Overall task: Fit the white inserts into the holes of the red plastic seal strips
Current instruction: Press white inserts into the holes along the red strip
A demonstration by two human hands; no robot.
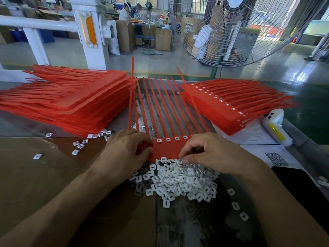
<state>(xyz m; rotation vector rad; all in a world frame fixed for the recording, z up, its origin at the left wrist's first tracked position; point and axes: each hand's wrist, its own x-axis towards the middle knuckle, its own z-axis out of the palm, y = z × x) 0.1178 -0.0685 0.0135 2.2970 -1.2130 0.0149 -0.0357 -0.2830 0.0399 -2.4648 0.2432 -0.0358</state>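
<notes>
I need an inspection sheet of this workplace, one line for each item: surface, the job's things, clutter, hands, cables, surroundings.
Surface: brown cardboard sheet over a dark worn bench top.
Job's things: red seal strip sheet lies between the hands, four white inserts visible in its holes; pile of loose white inserts in front of it; plain red stack at left; stack with inserts fitted at right.
Clutter: stray inserts scattered at left; white handheld device with a yellow label; paper with a QR code.
Hands: left hand grips the sheet's left edge; right hand pinches at the pile.
Cables: nothing seen.
Surroundings: large floor fan, white machine frame, cardboard boxes, people working far behind.
</notes>
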